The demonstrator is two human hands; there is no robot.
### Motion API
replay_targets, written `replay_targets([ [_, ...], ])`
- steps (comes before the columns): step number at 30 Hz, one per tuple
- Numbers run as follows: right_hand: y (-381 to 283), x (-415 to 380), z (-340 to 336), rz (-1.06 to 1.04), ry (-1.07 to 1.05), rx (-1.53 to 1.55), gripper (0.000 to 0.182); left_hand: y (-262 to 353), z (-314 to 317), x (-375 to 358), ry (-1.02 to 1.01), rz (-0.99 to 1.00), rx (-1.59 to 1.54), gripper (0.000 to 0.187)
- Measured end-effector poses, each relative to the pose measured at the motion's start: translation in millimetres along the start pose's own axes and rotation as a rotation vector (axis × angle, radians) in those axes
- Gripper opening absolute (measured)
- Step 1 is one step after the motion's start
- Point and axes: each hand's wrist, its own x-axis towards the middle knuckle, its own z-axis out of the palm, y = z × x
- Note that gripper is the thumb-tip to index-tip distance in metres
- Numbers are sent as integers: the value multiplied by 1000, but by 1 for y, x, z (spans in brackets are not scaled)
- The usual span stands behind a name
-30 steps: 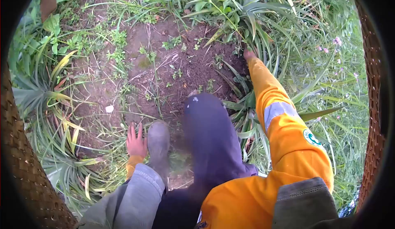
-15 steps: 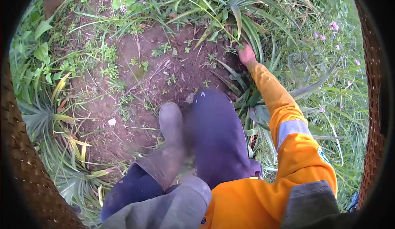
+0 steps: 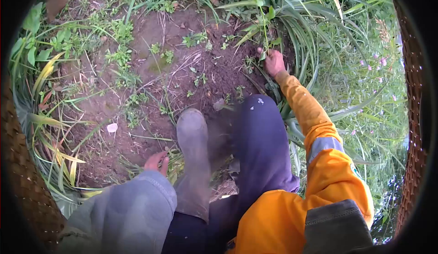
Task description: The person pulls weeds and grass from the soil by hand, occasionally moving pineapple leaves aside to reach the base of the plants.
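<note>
My right hand [image 3: 274,62], in an orange sleeve, is closed round the base of a tall leafy weed [image 3: 264,23], low over the soil at the upper right. The stem rises from my fingers, and its roots are hidden. Beside that hand grows a clump of long strap-like leaves [image 3: 305,41]. My left hand [image 3: 156,162], below a grey sleeve, is low at the lower left, just left of my boot [image 3: 191,128]. Its fingers are loosely curled with a gap showing, and I see nothing held in them. Green blades lie close by it.
Bare brown soil [image 3: 178,78] with small weeds and dry stalks lies in front of me. My bent knee [image 3: 264,130] is between my arms. Another spiky-leaved plant [image 3: 43,130] borders the left. Tall grass with pink flowers [image 3: 382,62] grows at the right.
My left hand has come into view beside the boot, the grey sleeve having moved left and up. My right hand stays low at the weed's base, its fingers now plainer. The view has shifted slightly.
</note>
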Motion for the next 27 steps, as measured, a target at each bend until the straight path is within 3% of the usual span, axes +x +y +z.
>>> replay_targets([
  [1,-36,-13,-14,-38,78,-227,48,-2,-1,-5,26,22,40,26],
  [4,-42,-7,-19,-98,95,-316,45,1,-8,-15,201,110,203,23],
  [8,-48,18,11,-145,-111,-630,55,-19,-5,-10,563,-49,518,36],
  [9,-51,26,19,-102,-166,-661,62,-31,-2,-11,511,-112,519,46],
  [12,-33,54,36,-80,-136,-774,63,-56,11,-18,507,-57,530,50],
  [13,-31,56,24,-62,-235,-709,65,-62,15,-22,489,-53,559,54],
  [16,-24,61,11,93,-252,-530,70,-71,27,-22,561,-8,586,55],
  [17,-21,62,14,133,-170,-563,72,-73,31,-22,547,-42,634,57],
  [20,-38,56,9,115,-362,-635,76,-77,35,-22,549,-70,651,57],
  [22,-22,64,18,130,-409,-435,74,-83,35,-22,554,-64,654,57],
  [25,-26,60,20,145,-382,-469,63,-87,39,-23,587,-60,636,56],
  [27,-32,45,8,96,-396,-236,60,-89,40,-24,590,-55,626,56],
])
